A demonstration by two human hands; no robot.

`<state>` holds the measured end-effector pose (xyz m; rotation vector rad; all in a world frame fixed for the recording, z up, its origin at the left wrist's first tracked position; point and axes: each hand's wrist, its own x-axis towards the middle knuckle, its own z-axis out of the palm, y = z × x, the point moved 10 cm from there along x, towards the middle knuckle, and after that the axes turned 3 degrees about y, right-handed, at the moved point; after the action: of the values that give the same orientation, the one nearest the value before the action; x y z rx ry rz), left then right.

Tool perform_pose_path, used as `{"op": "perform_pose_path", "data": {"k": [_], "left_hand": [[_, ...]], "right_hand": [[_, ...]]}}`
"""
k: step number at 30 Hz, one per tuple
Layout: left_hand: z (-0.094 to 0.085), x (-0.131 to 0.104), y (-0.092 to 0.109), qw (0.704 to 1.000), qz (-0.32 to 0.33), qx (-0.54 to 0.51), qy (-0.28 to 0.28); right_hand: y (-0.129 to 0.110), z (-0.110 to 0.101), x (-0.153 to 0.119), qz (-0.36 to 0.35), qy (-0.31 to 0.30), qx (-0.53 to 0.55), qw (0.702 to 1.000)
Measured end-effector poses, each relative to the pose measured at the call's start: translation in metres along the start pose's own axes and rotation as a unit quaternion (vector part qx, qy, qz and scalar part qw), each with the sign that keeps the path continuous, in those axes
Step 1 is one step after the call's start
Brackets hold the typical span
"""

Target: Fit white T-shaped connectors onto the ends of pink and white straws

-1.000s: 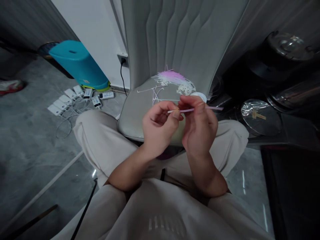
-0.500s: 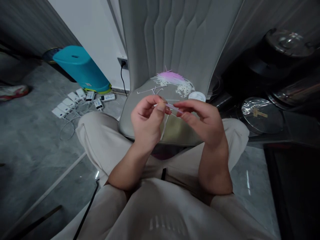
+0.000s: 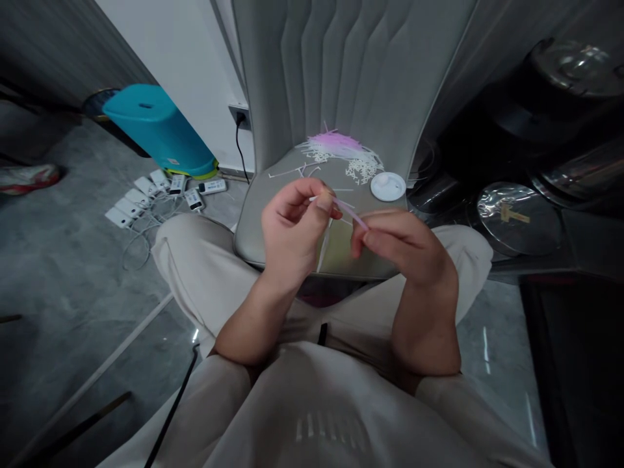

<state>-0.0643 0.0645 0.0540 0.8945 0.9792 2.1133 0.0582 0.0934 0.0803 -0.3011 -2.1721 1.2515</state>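
Between my two hands, above the grey chair seat (image 3: 258,218), a thin pale pink strip (image 3: 351,212) slants down to the right. My left hand (image 3: 296,224) pinches its upper end between thumb and fingertips. At the lower end, my right hand (image 3: 402,244) has it pinched between thumb and forefinger. A heap of thin pink-and-white strands (image 3: 338,144) with knobbly white ends lies towards the seat's back. To the right of the heap sits a small white round dish (image 3: 389,187) with something pale in it. A few loose pale strands (image 3: 303,171) lie left of the heap.
Several white plug-like devices (image 3: 141,195) with tangled cables lie on the floor at the left, beside a turquoise bin (image 3: 156,123). A black plug sits in a wall socket (image 3: 240,117). Dark round containers (image 3: 519,218) stand at the right.
My right hand has moved a little down and right, with its fingers bent lower. More of the pink strip shows between my hands, at a steeper slant. The view has shifted slightly.
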Motion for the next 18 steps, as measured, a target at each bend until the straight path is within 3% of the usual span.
{"op": "perform_pose_path", "data": {"k": [6, 11, 16, 18], "left_hand": [[0.004, 0.0, -0.003, 0.999, -0.002, -0.003, -0.034], [0.01, -0.003, -0.002, 0.998, 0.009, 0.014, -0.067], [0.012, -0.008, 0.004, 0.994, 0.03, 0.073, -0.08], [0.015, -0.01, 0.006, 0.992, 0.035, 0.081, -0.087]], "right_hand": [[-0.003, 0.001, 0.001, -0.012, -0.012, -0.012, 1.0], [0.01, 0.0, 0.002, 0.031, -0.012, -0.032, 0.999], [0.007, -0.013, -0.004, 0.017, 0.013, 0.066, 0.998], [0.004, -0.026, -0.008, -0.006, 0.069, 0.112, 0.991]]}}
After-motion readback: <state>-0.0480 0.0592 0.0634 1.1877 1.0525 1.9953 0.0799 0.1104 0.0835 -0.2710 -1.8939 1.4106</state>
